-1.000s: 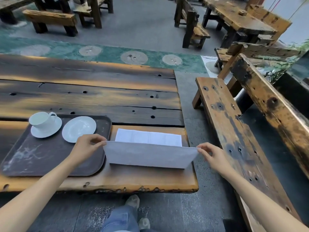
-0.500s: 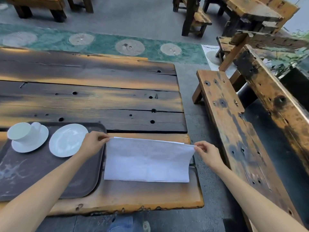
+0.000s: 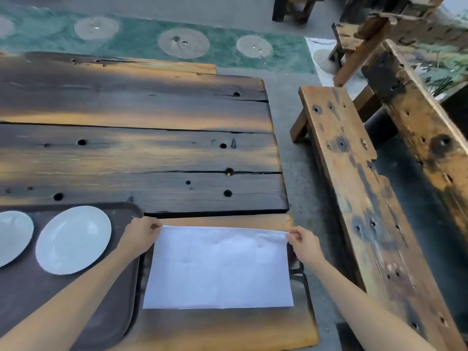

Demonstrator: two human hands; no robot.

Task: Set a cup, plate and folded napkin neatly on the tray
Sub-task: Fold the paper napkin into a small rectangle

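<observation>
A white napkin (image 3: pixel 219 267) lies folded in half on the wooden table (image 3: pixel 141 153), just right of a dark brown tray (image 3: pixel 30 295). My left hand (image 3: pixel 140 235) pinches its far left corner and my right hand (image 3: pixel 302 243) pinches its far right corner. On the tray sits a white plate (image 3: pixel 73 239). At the left edge a white saucer (image 3: pixel 12 236) is partly cut off; the cup is out of view.
A worn wooden bench (image 3: pixel 354 188) runs along the table's right side, with a grey floor gap between. More wooden benches (image 3: pixel 352 41) stand at the far right. A green strip with round stone discs (image 3: pixel 183 43) lies beyond the table.
Both hands carried the napkin's near edge up and over to the far edge, folding it in half and laying it flat. The view shifted right and down, so the cup left the frame.
</observation>
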